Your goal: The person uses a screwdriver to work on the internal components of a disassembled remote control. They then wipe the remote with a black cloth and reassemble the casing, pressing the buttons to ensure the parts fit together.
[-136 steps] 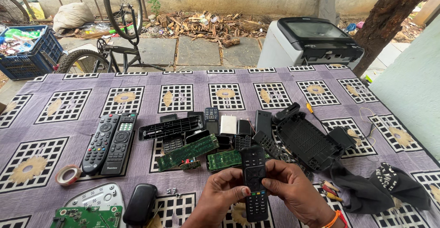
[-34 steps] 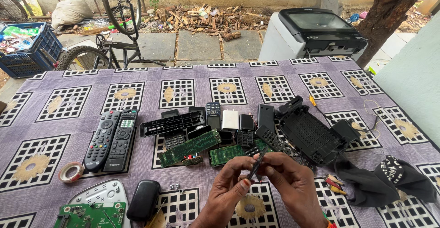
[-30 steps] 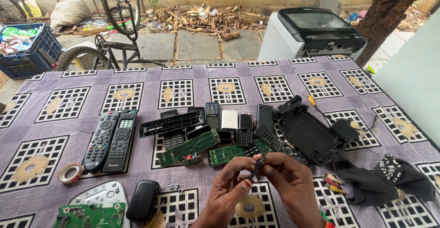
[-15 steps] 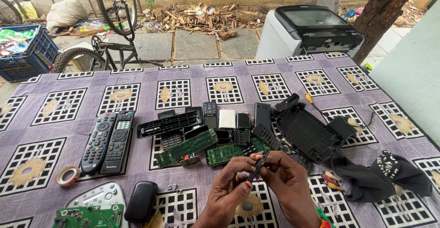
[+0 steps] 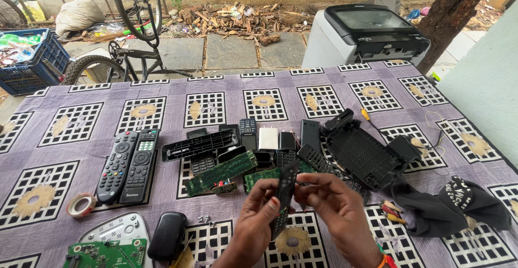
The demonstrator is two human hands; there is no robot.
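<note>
Both my hands hold one black remote control [image 5: 284, 192] edge-on above the purple patterned tablecloth [image 5: 226, 95]. My left hand [image 5: 256, 219] grips its lower part from the left. My right hand [image 5: 334, 208] pinches its upper part from the right. Just beyond them lie green circuit boards [image 5: 221, 172] and black remote casing parts [image 5: 200, 143]. An open black plastic housing [image 5: 364, 155] sits to the right of my hands.
Two black remotes [image 5: 129, 163] lie at the left, with a tape roll [image 5: 81, 205] near them. A white shell with a green board [image 5: 108, 244] and a black mouse-like case [image 5: 168, 235] sit at the front left. Black cloth [image 5: 448, 208] lies right. A washing machine [image 5: 367, 33] and a bicycle [image 5: 129, 36] stand behind the table.
The remote went from lying flat, buttons up, in my hands to standing edge-on between them. My hands stayed in front of the circuit boards.
</note>
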